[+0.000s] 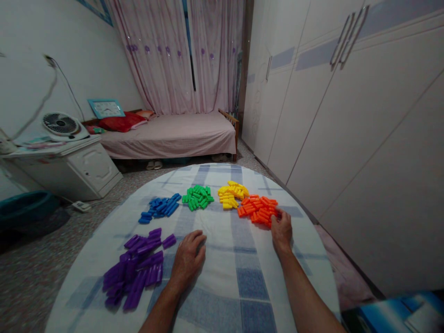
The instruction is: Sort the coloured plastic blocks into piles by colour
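Note:
My right hand (282,230) is at the right edge of a pile of small orange plastic tubes (255,209). Its thumb and fingers close on an orange piece there, partly hidden by the fingertips. Palm down on the tablecloth, my left hand (190,254) lies with its fingers stretched forward and nothing in them. Just left of it is a heap of larger purple tubes (133,270), one piece (169,241) lying near the knuckles. Farther back, separate piles of blue tubes (159,206), green tubes (197,197) and yellow tubes (231,193) form an arc with the orange ones.
The round table has a white and blue checked cloth (218,277). Behind it is a bed (180,134) under pink curtains (159,55). Tall wardrobes (347,115) stand along the right. At left are a white cabinet (93,169) with a fan (62,125) and a teal basin (27,206).

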